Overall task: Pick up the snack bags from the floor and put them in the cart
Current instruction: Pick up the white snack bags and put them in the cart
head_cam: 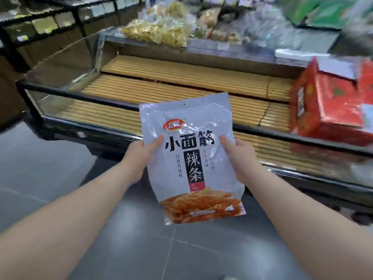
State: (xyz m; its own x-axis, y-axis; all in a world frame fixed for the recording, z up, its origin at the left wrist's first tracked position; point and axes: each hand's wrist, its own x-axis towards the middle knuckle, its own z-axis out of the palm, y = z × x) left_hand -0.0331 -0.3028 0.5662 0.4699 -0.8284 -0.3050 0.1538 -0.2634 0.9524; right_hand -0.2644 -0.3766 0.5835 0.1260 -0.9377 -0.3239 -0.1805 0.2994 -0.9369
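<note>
A white snack bag [189, 126] with large black characters, a red logo and a picture of orange strips hangs upright in front of me, above the grey floor. My left hand [139, 158] grips its left edge, thumb on the front. My right hand [240, 158] grips its right edge the same way. No cart is in view.
A low display stand [84, 97] with stepped bamboo-slat shelves and clear front panels stands just beyond the bag. Clear bags of yellow snacks [157, 31] lie on its top. Red cartons [331, 104] sit at its right end. Dark shelving [50, 23] fills the far left.
</note>
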